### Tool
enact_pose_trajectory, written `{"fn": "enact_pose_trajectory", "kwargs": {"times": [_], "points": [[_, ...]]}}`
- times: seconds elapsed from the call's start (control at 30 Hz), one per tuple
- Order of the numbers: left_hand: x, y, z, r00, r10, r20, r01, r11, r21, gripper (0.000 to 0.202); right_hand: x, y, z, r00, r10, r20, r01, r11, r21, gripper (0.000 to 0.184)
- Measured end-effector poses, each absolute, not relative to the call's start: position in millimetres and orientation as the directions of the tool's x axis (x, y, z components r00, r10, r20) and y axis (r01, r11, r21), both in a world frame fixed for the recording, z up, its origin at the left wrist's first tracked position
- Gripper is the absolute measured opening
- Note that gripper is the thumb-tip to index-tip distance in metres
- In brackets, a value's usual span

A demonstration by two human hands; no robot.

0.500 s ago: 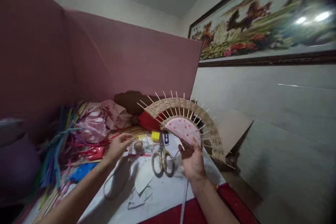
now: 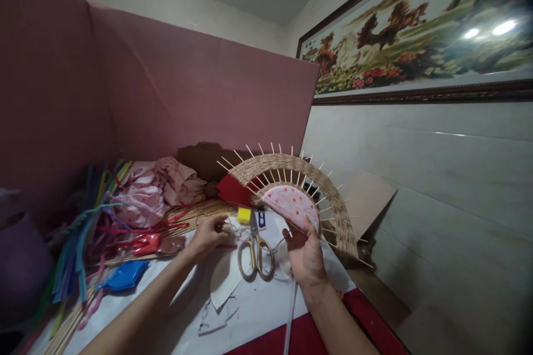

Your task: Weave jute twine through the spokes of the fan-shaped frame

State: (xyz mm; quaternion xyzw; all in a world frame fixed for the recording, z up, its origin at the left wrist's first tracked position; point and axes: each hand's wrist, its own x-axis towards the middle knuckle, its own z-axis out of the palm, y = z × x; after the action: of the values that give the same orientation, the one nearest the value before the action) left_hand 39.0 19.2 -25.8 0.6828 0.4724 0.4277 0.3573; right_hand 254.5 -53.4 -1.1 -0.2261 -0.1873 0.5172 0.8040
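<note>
My right hand (image 2: 307, 255) grips the lower edge of a half-round woven fan (image 2: 287, 163), thumb against its pink, red-dotted fabric centre (image 2: 291, 205). Thin sticks radiate from that centre through a braided straw band and poke out past it. The fan is held upright, tilted down to the right. My left hand (image 2: 209, 234) hovers over small clutter left of the scissors, fingers curled in; what they hold, if anything, is hidden. Between both hands lie gold-handled scissors (image 2: 256, 258), untouched. Behind their blades are a yellow block (image 2: 244, 215) and a small dark-blue item (image 2: 261, 217).
Pink fabric (image 2: 145, 199), bundled sticks (image 2: 204, 212), coloured pipe cleaners (image 2: 79, 244) and a blue packet (image 2: 126, 275) lie to the left. A white paper piece (image 2: 225, 283) and wire scraps rest in front. A pink panel (image 2: 200, 89) stands behind; a framed picture hangs right.
My left hand has moved right and its fingers have curled over the small clutter. A cord loop seen below it earlier no longer shows. My right hand and the fan have barely moved.
</note>
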Motion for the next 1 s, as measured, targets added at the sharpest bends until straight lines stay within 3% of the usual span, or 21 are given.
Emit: {"fn": "enact_pose_trajectory", "kwargs": {"times": [0.23,0.63,1.0], "points": [[32,9,-34,0.287,0.937,0.201,0.101,-0.238,0.966,0.029,254,-52,-2,0.388,0.92,0.061,-0.734,0.348,-0.583,0.026],[28,6,-42,0.279,0.946,0.165,0.052,-0.187,0.981,0.023,253,-53,-3,0.379,0.924,0.042,-0.741,0.33,-0.585,0.02],[33,1,-37,0.136,0.953,0.272,0.103,-0.286,0.953,0.024,253,-50,-4,0.39,0.921,0.025,-0.745,0.331,-0.58,0.02]]}}
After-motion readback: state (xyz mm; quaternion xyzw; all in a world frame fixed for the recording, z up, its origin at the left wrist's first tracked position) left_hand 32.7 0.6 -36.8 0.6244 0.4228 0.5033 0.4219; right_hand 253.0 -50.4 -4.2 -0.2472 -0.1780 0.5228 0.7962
